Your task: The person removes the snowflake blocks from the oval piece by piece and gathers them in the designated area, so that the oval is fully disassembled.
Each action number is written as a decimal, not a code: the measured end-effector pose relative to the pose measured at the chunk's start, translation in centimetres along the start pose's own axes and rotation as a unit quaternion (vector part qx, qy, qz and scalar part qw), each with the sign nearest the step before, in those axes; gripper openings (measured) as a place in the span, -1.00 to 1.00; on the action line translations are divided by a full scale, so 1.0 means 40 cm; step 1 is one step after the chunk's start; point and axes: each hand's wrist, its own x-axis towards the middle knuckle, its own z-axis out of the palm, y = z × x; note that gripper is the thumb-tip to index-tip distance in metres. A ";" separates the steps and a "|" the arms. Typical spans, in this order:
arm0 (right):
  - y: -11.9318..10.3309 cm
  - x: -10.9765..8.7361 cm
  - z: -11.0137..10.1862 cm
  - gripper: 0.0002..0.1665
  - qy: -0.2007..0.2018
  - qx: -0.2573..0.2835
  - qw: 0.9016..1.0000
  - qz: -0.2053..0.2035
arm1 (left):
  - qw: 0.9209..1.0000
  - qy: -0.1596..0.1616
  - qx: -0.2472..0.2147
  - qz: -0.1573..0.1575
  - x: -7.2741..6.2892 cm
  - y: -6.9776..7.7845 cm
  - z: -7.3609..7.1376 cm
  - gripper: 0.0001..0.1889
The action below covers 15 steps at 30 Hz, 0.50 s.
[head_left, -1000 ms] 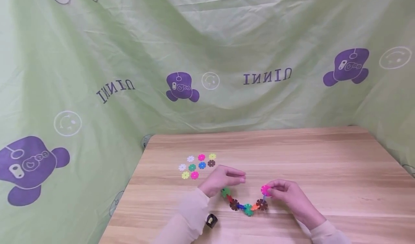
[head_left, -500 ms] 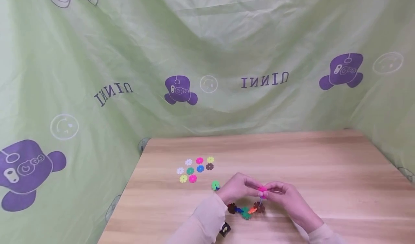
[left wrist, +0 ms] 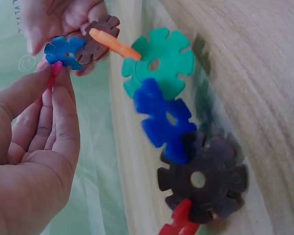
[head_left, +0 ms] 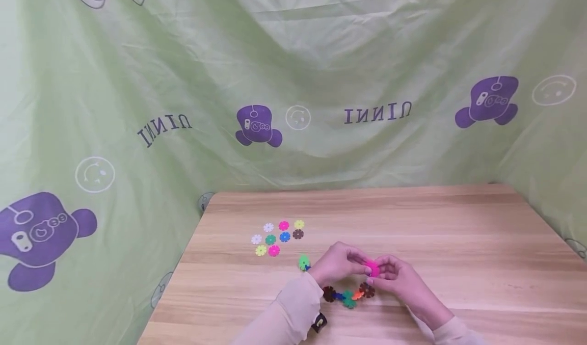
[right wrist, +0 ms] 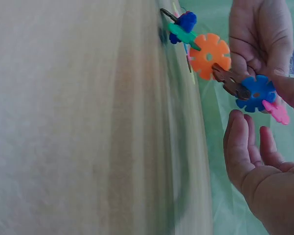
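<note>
My left hand (head_left: 339, 263) pinches a pink notched flower disc (left wrist: 56, 71) between thumb and fingers. The disc meets the edge of a blue disc (right wrist: 256, 93), at the raised right end of a chain of linked discs. Around that end, my right hand (head_left: 403, 281) has its thumb and fingers parted, with the thumb close beside the blue disc. Down the chain follow a brown disc (right wrist: 231, 82), an orange disc (right wrist: 210, 57), a green disc (left wrist: 159, 63), a dark blue disc and a dark brown disc (left wrist: 203, 178). My left forearm hides part of the chain; its light green end (head_left: 304, 262) shows beyond the wrist.
Several loose flower discs, among them a blue one (head_left: 285, 237) and a pink one (head_left: 273, 250), lie at the left of the wooden table (head_left: 435, 217). A black object (head_left: 319, 323) shows at the left wrist. A green printed curtain (head_left: 284, 166) hangs behind.
My left hand has moved right from the chain's left side and taken hold of the pink disc. The right hand, which pinched that disc before, has parted its fingers.
</note>
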 end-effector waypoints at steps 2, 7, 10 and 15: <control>0.005 0.000 0.001 -0.37 0.003 -0.008 1.000 0.007 | 1.000 -0.002 -0.004 0.000 0.000 -0.001 0.003 -0.84; 0.020 -0.005 0.003 -0.42 0.002 -0.035 0.999 0.008 | 1.000 -0.001 -0.008 0.002 -0.006 -0.008 0.015 -0.85; 0.023 -0.003 0.003 -0.44 0.008 -0.041 0.999 0.006 | 1.000 0.007 0.009 0.015 -0.007 -0.007 0.022 -0.85; 0.019 0.002 0.005 -0.46 0.012 -0.026 1.000 0.010 | 0.998 0.024 0.047 0.035 -0.005 0.007 0.030 -0.87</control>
